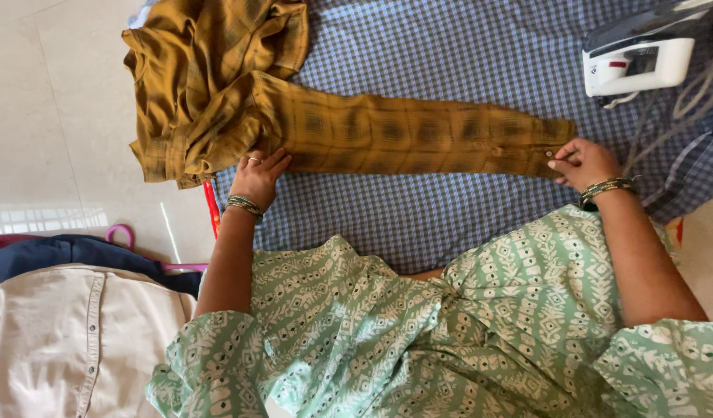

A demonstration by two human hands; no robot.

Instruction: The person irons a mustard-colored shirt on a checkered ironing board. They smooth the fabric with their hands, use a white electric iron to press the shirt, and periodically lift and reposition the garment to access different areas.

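A mustard-yellow checked shirt (217,70) lies on a blue-and-white checked cloth (449,54), its body bunched at the left and one sleeve (403,131) stretched flat to the right. My left hand (257,176) presses flat on the sleeve near the shoulder, fingers spread, a ring on one finger and bangles at the wrist. My right hand (582,162) pinches the buttoned cuff at the sleeve's far end. Both forearms reach out over my green patterned dress.
A white and grey clothes iron (639,54) stands at the upper right with its cord trailing down. A cream garment (70,340) and a dark blue one lie at lower left beside a pink hanger (124,232). Pale floor tiles show at left.
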